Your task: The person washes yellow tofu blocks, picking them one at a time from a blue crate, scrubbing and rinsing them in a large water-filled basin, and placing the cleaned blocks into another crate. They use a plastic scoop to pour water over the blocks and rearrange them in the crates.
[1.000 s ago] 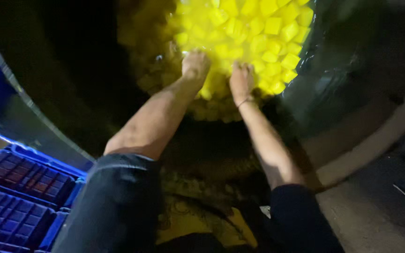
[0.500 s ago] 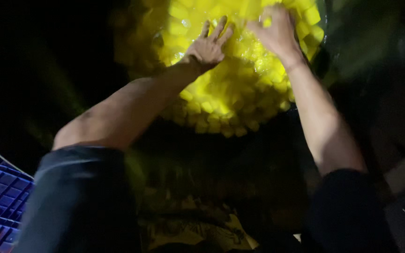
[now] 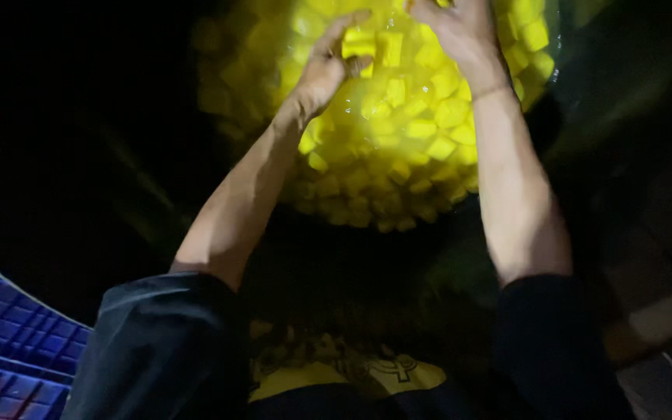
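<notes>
Two bare hands in a lit heap of small yellow cube-shaped pieces (image 3: 414, 132)

The left hand (image 3: 328, 70) curls its fingers round one yellow cube (image 3: 358, 48); the right hand (image 3: 460, 31) rests spread on the heap beside it. Dark rolled sleeves (image 3: 165, 342) cover both upper arms. A blue ribbed plastic crate (image 3: 9, 358) sits at lower left, surroundings dark.

Yellow cubes (image 3: 414, 124) around both hands looked wet and glossy, smooth-faced, maybe soft plastic or foam; can't tell which. Left hand (image 3: 328, 70) and right hand (image 3: 460, 31) bare skin, slight sheen. Sleeves (image 3: 165, 342) below the hands were dark matt cloth. Blue crate (image 3: 9, 358), left of the sleeves, matt moulded plastic grid.
</notes>
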